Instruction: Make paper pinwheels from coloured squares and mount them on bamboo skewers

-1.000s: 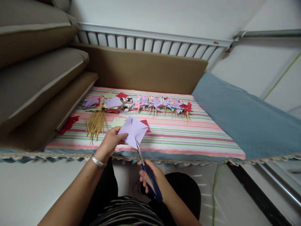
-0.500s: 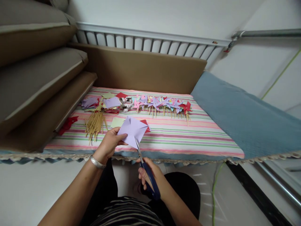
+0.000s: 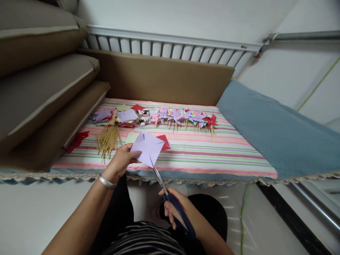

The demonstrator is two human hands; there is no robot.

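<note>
My left hand (image 3: 122, 159) pinches the left corner of a lavender paper square (image 3: 147, 148), thumb on top. Slits run inward from several corners of the square. In my right hand (image 3: 175, 205) is a pair of scissors (image 3: 160, 179) with dark blue handles, my fingers around them. The blades point up and left, their tips close to the slit at the square's near corner. Under the lavender sheet, a red paper square (image 3: 165, 142) with slits and a pale green paper (image 3: 131, 138) lie partly hidden on the striped cloth.
Finished paper pinwheels (image 3: 176, 116) on sticks lie in a row at the back. Left of them are small white boxes (image 3: 143, 117), paper stacks (image 3: 126, 115) and a bundle of wooden sticks (image 3: 108, 140). Thick cushions (image 3: 47, 92) are piled at far left.
The scissors have drawn back down and right, away from the paper's slit. The lavender square has shifted slightly left with my left hand, showing more of the red square.
</note>
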